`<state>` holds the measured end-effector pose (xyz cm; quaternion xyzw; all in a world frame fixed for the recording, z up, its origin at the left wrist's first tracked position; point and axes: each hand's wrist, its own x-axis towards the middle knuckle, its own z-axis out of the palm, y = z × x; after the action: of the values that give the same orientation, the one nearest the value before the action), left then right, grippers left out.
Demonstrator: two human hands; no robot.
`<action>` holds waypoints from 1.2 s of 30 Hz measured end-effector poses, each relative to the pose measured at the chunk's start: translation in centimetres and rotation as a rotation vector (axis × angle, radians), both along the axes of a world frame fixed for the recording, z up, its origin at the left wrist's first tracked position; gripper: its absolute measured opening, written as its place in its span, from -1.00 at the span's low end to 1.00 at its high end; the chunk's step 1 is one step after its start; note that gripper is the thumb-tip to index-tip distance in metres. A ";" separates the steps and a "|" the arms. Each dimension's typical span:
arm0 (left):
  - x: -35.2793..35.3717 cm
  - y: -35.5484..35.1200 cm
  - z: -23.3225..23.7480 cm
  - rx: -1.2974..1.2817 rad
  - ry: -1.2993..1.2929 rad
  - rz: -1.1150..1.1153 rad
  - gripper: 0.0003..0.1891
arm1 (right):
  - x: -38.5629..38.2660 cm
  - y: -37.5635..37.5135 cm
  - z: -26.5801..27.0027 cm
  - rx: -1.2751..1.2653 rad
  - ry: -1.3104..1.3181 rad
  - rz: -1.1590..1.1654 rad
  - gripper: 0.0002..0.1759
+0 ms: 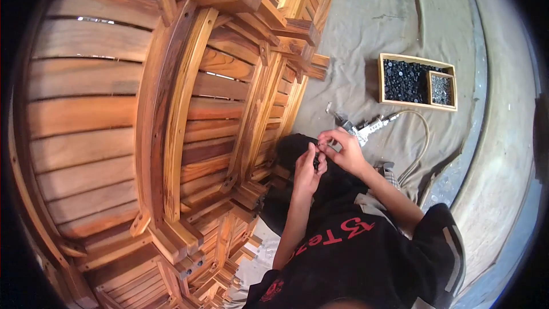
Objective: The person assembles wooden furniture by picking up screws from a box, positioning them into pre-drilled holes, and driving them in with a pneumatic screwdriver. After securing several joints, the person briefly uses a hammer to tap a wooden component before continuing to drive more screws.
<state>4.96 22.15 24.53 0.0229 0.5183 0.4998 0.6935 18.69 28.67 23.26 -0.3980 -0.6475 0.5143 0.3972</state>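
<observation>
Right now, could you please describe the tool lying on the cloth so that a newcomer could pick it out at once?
Start at the grey cloth spread to the right of the stacked wooden chairs. On it, between the wooden tray and the person's right hand, lies a silvery tool. It alone trails a pale looping hose; the tray holds only small loose pieces.
</observation>
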 end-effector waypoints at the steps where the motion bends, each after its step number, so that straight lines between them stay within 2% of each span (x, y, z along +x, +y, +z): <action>1: 0.0 0.0 0.3 0.018 -0.023 0.025 -0.66 | -0.1 0.0 0.3 0.084 -0.015 0.011 -0.68; 3: -0.4 -0.3 0.8 0.041 -0.083 0.029 -0.70 | -0.5 0.2 1.0 0.253 -0.044 0.023 -0.67; 6: -1.4 -1.4 1.3 0.084 -0.155 0.016 -0.71 | -0.9 -0.1 2.8 0.272 -0.023 0.149 -0.64; 7: -1.8 -1.9 1.7 0.111 -0.144 -0.038 -0.73 | -0.6 -0.2 3.1 0.063 0.096 0.226 -0.61; 10: -2.3 -3.4 1.2 0.172 -0.134 0.085 -0.71 | 0.8 1.3 2.0 -0.584 0.420 0.444 -0.51; 11: -2.3 -3.9 1.3 0.178 -0.130 0.120 -0.72 | 1.5 2.5 -1.5 -0.512 0.379 0.400 -0.49; 12: -2.5 -4.4 1.3 0.194 -0.126 0.135 -0.73 | 2.6 3.9 -5.4 -0.365 0.115 0.309 -0.44; 14: -2.8 -5.7 1.3 0.217 -0.120 0.150 -0.76 | 5.6 5.2 -11.9 0.134 -0.760 0.064 -0.43; 15: -3.0 -6.5 1.1 0.214 -0.137 0.153 -0.76 | 7.0 5.0 -14.0 0.165 -1.046 0.121 -0.39; 18: -2.7 -8.9 1.9 0.170 -0.055 0.185 -0.74 | 10.2 2.9 -20.5 0.382 -1.307 0.474 -0.32; 22: -2.6 -12.3 1.2 0.035 0.086 0.259 -0.75 | 10.2 1.9 -24.9 0.673 -1.304 0.301 -0.47; 23: -2.6 -13.1 1.0 -0.020 0.092 0.297 -0.75 | 9.7 1.9 -25.5 0.697 -1.296 0.303 -0.49; 25: -2.5 -14.2 0.6 0.035 0.066 0.307 -0.73 | 9.1 2.2 -28.2 0.729 -1.236 0.289 -0.51; 26: -2.5 -14.3 0.5 0.044 0.071 0.341 -0.71 | 8.9 2.3 -26.5 0.686 -1.291 0.353 -0.51; 28: -2.2 -14.1 0.7 0.042 0.067 0.374 -0.68 | 7.7 3.0 -22.9 0.251 -1.259 0.420 -0.49; 30: -2.7 -13.0 1.9 0.074 0.122 0.373 -0.65 | 6.6 3.2 -20.9 0.165 -1.279 0.437 -0.52; 34: -3.3 -11.7 2.2 0.162 0.146 0.362 -0.67 | 5.4 2.9 -14.7 -0.003 -0.983 0.410 -0.42; 36: -3.6 -10.6 3.8 0.176 0.179 0.346 -0.68 | 5.2 2.1 -9.2 0.179 -0.682 0.371 -0.34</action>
<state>1.34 11.57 28.38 0.0380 0.5283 0.6508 0.5439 23.94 30.77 14.01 -0.3863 -0.8454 0.3571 0.0928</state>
